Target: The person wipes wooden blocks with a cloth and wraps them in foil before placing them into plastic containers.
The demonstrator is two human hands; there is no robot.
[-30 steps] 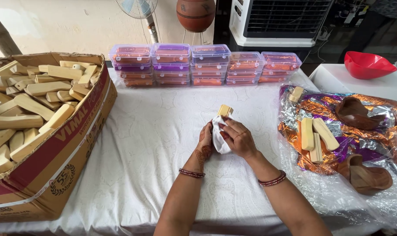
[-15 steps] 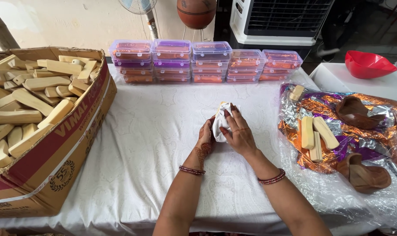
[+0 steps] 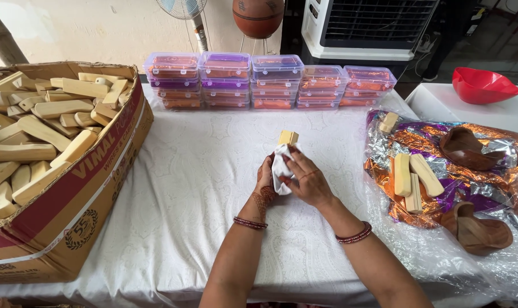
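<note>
A pale wooden piece point(image 3: 288, 137) sticks up from a white cloth point(image 3: 281, 166) wrapped round its lower part. My left hand point(image 3: 265, 181) grips the wrapped piece from the left. Over the cloth from the right lies my right hand point(image 3: 307, 181), fingers pressed on it. Both hands are over the middle of the white-covered table point(image 3: 202, 188); only the top end of the piece shows.
A large cardboard box point(image 3: 65, 188) full of similar wooden pieces stands at the left. Stacked clear plastic boxes point(image 3: 259, 80) line the back. At the right, shiny foil wrap point(image 3: 498, 148) holds several wooden pieces point(image 3: 410, 177) and brown clay dishes point(image 3: 467, 148). A red bowl point(image 3: 481, 85) is far right.
The cloth covered the piece's tip half a second ago; now it has slid back down and the wooden end shows above it again. Both hands stay in place.
</note>
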